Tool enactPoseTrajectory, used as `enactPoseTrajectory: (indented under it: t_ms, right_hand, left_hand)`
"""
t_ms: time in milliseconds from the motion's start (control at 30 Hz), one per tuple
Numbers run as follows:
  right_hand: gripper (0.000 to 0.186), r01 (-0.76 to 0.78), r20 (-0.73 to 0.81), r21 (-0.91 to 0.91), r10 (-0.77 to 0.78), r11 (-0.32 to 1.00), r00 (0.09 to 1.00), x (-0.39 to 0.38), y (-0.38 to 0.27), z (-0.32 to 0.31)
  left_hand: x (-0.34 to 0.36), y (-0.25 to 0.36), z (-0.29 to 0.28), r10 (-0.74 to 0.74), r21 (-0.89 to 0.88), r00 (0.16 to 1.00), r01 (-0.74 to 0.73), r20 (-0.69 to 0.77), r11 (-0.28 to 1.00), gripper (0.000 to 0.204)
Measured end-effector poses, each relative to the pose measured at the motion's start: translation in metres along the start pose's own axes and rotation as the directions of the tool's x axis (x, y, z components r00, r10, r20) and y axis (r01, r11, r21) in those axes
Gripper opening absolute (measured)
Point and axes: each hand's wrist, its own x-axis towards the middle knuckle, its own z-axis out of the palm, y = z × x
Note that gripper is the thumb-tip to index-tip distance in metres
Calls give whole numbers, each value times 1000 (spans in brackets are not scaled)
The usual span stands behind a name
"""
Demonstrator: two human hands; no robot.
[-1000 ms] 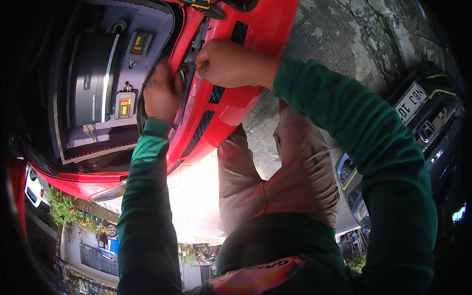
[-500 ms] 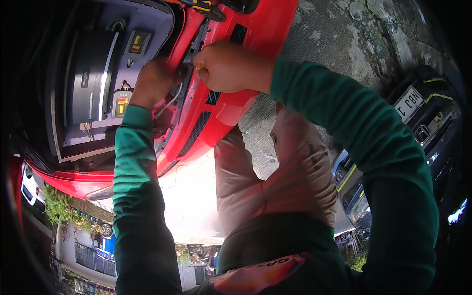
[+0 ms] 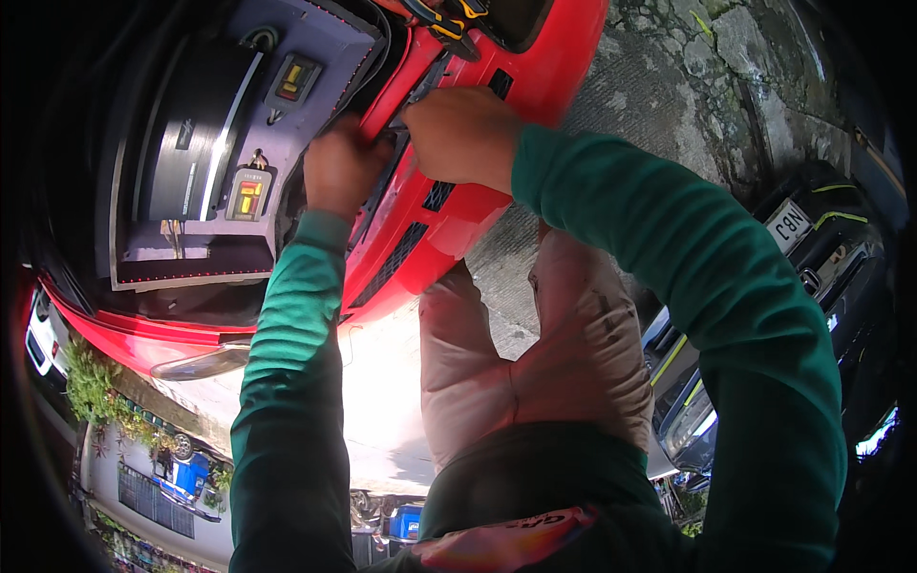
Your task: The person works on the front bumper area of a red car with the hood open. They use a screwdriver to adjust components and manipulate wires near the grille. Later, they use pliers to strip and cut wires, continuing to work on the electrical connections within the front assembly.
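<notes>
My left hand [image 3: 346, 174], a little blurred, is curled over the inner edge of the red car's opening, its fingertips mostly hidden. Close by on the right, my right hand [image 3: 462, 136] is closed at the upper lip of the red bumper [image 3: 406, 205]; whatever it grips is hidden behind the fingers. A dark strip with metal parts runs along the bumper's edge between the hands. Beyond them, pliers with black and yellow handles [image 3: 441, 26] lie on the red bodywork.
Left of my hands, a grey-lined compartment [image 3: 196, 239] holds a black finned amplifier [image 3: 186, 143] and two small boxes with yellow fuses, the nearer fuse box [image 3: 250, 195] and the farther fuse box [image 3: 292, 82]. A dark car [image 3: 831, 248] stands at right on the concrete.
My left hand has shifted up and right, nearer the right hand. The white cable beside it and the yellow thing in my right hand no longer show. The view has shifted slightly.
</notes>
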Motion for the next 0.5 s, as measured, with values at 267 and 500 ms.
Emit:
enactPoseTrajectory:
  t_ms: [267, 500]
  right_hand:
    - [22, -86, 10, 135, 85, 987, 996, 8, 8, 15]
    - [22, -113, 17, 278, 112, 954, 994, 10, 10, 28]
  left_hand:
    - [2, 8, 10, -68, 83, 998, 69, -16, 994, 38]
    - [0, 5, 12, -84, 89, 995, 89, -53, 992, 36]
